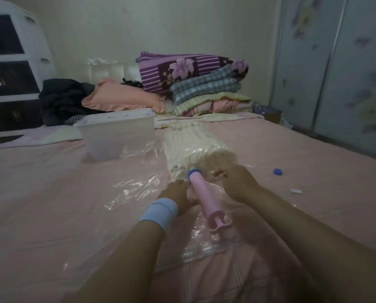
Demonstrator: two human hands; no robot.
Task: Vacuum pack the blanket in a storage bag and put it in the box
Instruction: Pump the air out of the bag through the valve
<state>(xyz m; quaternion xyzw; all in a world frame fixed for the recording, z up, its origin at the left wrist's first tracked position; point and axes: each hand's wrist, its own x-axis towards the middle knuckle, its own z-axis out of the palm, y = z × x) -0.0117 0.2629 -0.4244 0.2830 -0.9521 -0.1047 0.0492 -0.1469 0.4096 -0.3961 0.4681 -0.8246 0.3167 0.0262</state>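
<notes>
- Two hands worked at the near end of the cream blanket (193, 147), which lay rolled inside the clear storage bag (136, 186) on the pink bed sheet (51, 204).
- Left hand (178, 193), with a pale blue wristband (159, 212), lay beside the pink hand pump (204, 200); its fingers were curled loosely against the bag plastic at the pump's barrel, though whether they truly gripped it I could not tell.
- Right hand (237, 182) pressed on the bag just right of the pump's blue tip (194, 173), fingers bent, knuckles up; their hold was hidden.
- Pump's tip met the bag at the blanket's end.
- Clear plastic box (117, 134) stood to the left, touching the bag's edge.
- Blue cap (277, 172) lay well apart at right.
</notes>
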